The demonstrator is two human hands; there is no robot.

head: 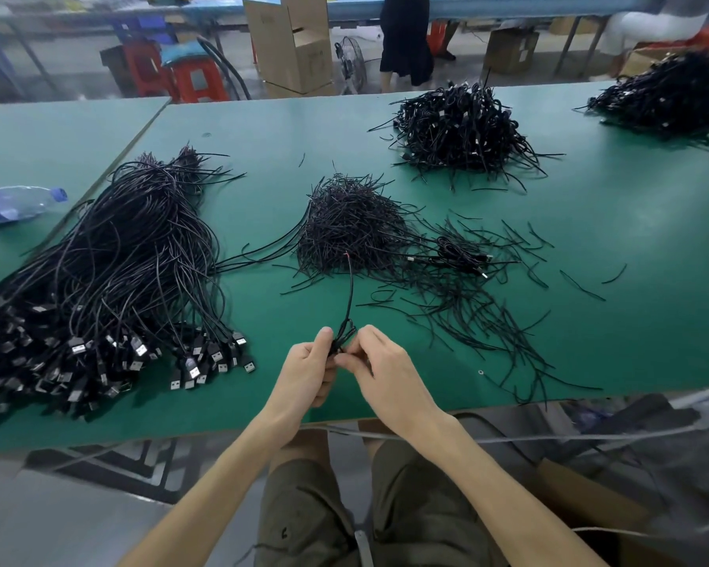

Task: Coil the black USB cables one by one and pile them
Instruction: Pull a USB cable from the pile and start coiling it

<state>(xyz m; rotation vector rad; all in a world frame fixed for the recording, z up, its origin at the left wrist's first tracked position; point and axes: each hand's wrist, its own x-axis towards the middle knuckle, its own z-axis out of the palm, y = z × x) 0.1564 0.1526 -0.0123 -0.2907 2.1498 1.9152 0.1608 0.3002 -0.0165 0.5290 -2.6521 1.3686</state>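
Black USB cable (342, 342) is held low over the near edge of the green table (590, 329). I see the left hand (308, 374) curled round its small coil, thumb up, and the right hand (381, 370) pinching the same bunch. Its thin tail points straight away from me, ending in a red tip.

Bare forearms reach forward and converge. The left hand (308, 372) and right hand (381, 368) meet at the fingertips, fingers curled, apparently pinching one black USB cable (350, 292).
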